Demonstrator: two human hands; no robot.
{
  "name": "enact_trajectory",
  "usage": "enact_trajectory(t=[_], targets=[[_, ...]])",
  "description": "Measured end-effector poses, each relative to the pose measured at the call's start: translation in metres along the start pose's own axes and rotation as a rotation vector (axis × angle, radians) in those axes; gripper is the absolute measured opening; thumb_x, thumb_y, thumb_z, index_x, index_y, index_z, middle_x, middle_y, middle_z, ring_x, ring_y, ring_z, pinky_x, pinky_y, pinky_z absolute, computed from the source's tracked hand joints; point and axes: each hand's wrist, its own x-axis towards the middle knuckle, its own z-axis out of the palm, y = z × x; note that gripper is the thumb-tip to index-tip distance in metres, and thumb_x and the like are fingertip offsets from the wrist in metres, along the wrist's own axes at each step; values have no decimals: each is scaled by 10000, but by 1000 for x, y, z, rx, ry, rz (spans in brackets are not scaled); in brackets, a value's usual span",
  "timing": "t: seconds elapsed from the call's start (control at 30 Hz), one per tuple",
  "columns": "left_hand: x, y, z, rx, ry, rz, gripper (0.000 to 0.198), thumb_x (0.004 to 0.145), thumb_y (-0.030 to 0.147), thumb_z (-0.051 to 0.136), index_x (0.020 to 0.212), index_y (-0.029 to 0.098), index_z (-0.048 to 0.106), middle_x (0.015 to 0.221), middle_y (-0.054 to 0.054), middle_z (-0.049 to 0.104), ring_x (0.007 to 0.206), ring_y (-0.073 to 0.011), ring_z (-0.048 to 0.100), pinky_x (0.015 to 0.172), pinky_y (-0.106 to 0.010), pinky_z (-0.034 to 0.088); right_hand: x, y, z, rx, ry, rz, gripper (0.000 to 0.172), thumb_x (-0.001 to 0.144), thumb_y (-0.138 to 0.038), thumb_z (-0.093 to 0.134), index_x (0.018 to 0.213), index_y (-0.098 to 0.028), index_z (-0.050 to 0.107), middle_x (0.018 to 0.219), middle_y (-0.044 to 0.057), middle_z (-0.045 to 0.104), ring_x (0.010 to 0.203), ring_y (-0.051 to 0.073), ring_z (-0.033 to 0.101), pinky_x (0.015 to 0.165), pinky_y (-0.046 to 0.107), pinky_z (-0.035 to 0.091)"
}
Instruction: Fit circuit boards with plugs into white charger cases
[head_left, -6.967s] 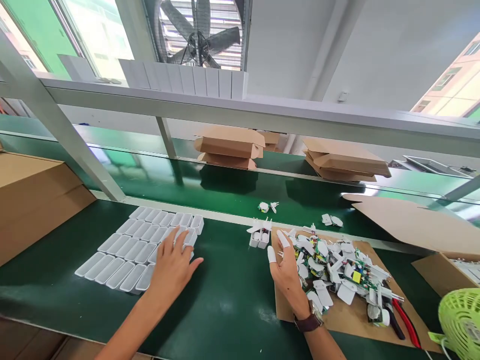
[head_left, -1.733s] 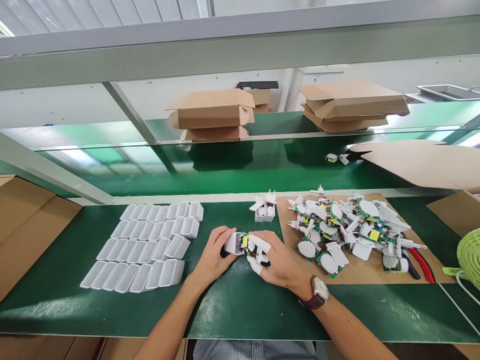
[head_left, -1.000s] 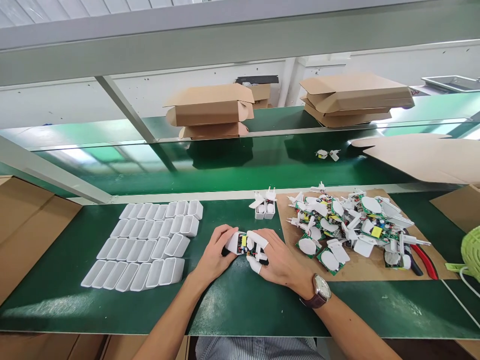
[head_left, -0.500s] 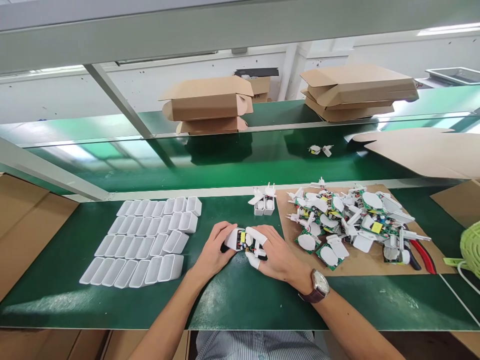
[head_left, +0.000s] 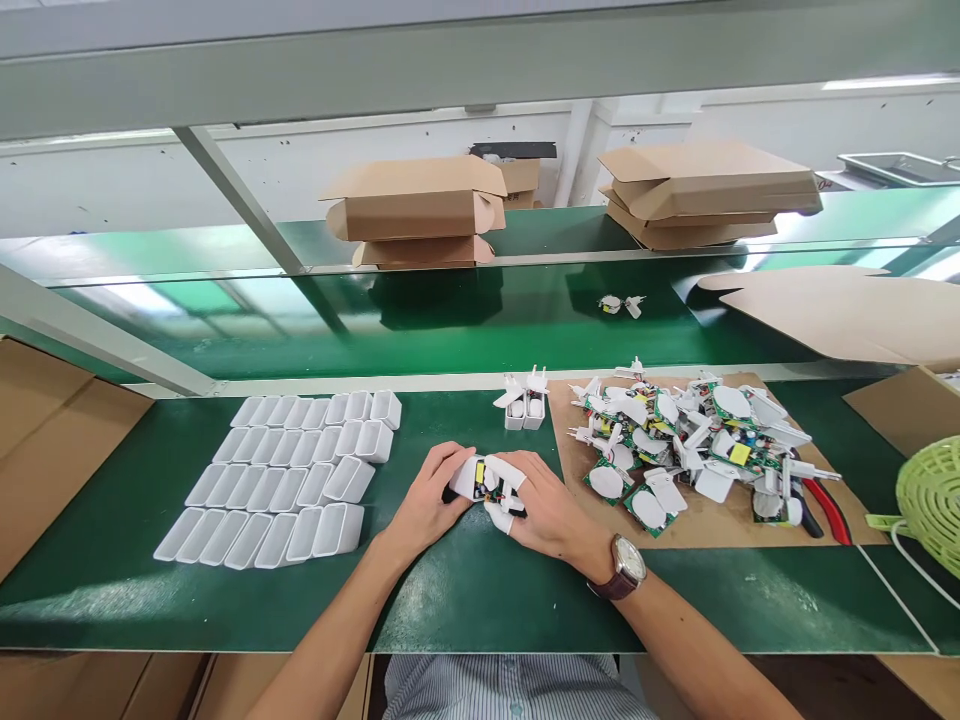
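My left hand (head_left: pixel 433 493) is closed round a white plastic housing (head_left: pixel 465 478), held low over the green bench in front of me. My right hand (head_left: pixel 541 503), with white covers on the fingertips, grips a circuit board (head_left: pixel 491 484) that carries a yellow part and dark components. The board sits partly in the housing's mouth; how deep, I cannot tell. Beyond the hands stand two white housings (head_left: pixel 523 420) side by side, boards and plug pieces sticking out of their tops. To the right lies a heap of circuit boards with white plug parts (head_left: pixel 675 440).
Several rows of white housings (head_left: pixel 259 490) lie at the left. Under the heap is a cardboard sheet (head_left: pixel 720 535), with red-handled pliers (head_left: pixel 829 512) at its right. A green basket (head_left: pixel 934 500) stands at the far right. Folded cartons (head_left: pixel 416 190) rest on the back ledge.
The board now sits a little nearer the housing, and my right hand has moved slightly left with it. The whole view has shifted slightly; the other items lie as before.
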Motion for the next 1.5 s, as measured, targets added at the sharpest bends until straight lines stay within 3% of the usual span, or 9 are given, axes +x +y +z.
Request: enact_trajectory(t=[0.13,0.27,0.4,0.57,0.83,1.03,1.2,1.37,1.5], targets=[[-1,4,3,-23,-11,-11,543,923,229,638,1440,275,477,1344,-128,536,1256,-271,582,1079,-447,505,-2,-2,1,22,17,53,610,943,-239,644,1501,-236,396,1270,151,649,1154,309,634,946,508,583],[0,8,4,-50,-50,-2,570,914,284,656,1450,234,470,1365,-163,527,1292,-303,542,1092,-490,479,-4,0,0,187,35,234,711,897,-440,728,1501,-243,408,1252,125,671,1150,292,664,971,480,592],[0,12,3,-134,-75,-71,545,944,274,578,1473,248,455,1319,-131,625,1261,-292,569,1093,-518,458,-4,8,3,338,149,344,316,1050,-331,463,1342,-260,559,1152,75,732,1050,215,714,988,438,591],[-1,16,3,-441,-15,-355,612,986,431,550,1536,244,358,1437,-106,600,1297,-242,590,1124,-431,458,1,15,4,234,91,147,272,993,-235,551,1248,-268,641,1312,96,664,1212,231,656,1043,451,565],[0,19,-1,-503,8,-390,524,1065,492,336,1505,229,443,1504,-94,568,1407,-235,519,1218,-443,360,11,26,7,40,-93,-120,296,998,-255,600,1290,-277,638,1273,119,654,1131,249,665,959,453,606],[-2,18,1,-618,-12,-377,592,1071,455,369,1609,275,200,1625,-93,406,1484,-232,422,1201,-441,393,6,28,23,58,-84,-62,314,1000,-193,554,1299,-243,633,1224,124,686,998,225,716,807,348,632],[-7,14,7,-607,38,-190,697,1047,450,457,1630,286,111,1663,-126,323,1515,-277,365,1243,-474,314,6,21,17,111,42,0,345,979,-164,568,1300,-278,622,1228,97,690,1054,210,707,871,331,616],[-6,13,10,-606,74,-163,667,1053,429,454,1621,304,125,1635,-140,374,1494,-290,400,1207,-512,351,3,19,19,75,-40,33,336,973,-134,525,1271,-247,633,1168,107,708,990,219,713,822,336,618],[-3,16,9,-492,168,-305,546,1052,403,461,1553,253,302,1434,-145,607,1226,-240,642,1029,-438,509,1,18,24,44,-34,57,311,1003,-179,507,1290,-239,609,1171,111,702,995,217,708,833,337,616]])
